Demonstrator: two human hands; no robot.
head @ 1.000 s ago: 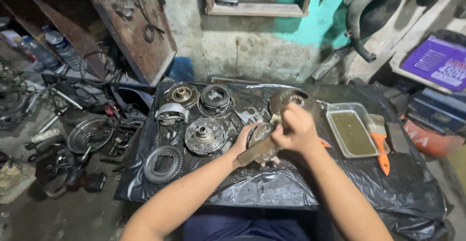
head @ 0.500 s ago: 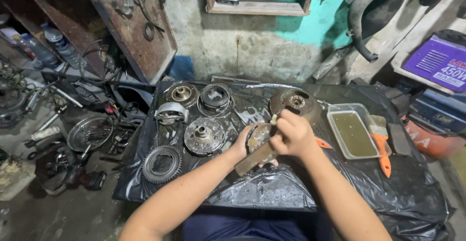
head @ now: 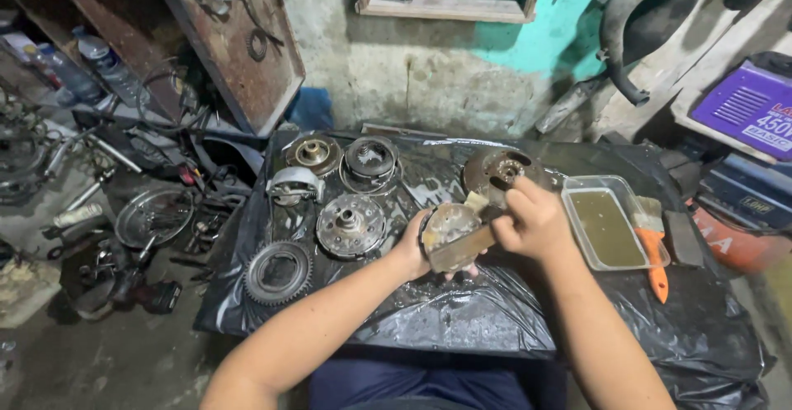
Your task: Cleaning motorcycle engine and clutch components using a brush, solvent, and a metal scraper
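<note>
My left hand (head: 412, 249) grips a round, grimy metal part (head: 450, 227) from its left side, holding it up just above the black plastic sheet (head: 462, 319) that covers the surface. My right hand (head: 536, 224) is clenched around the handle of a paintbrush (head: 470, 245), whose pale bristles lie against the top of the part while the wooden handle crosses in front of it. Part and brush sit together between my two hands, near the middle of the surface.

Just beyond my right hand lies a rusty disc (head: 503, 171) with a hub at its centre. To the right of it stands a clear rectangular tray (head: 577, 191) of murky yellowish liquid, and beside that tray lies a second brush with an orange handle (head: 656, 253).

On the left half of the sheet are a toothed gear ring (head: 279, 272), a round hub plate (head: 351, 224), a curved shoe-like piece (head: 295, 184), a brownish drum (head: 313, 153) and a dark round assembly (head: 370, 159). On the floor to the left lies a spoked wheel (head: 153, 216) among scattered metal scraps.
</note>
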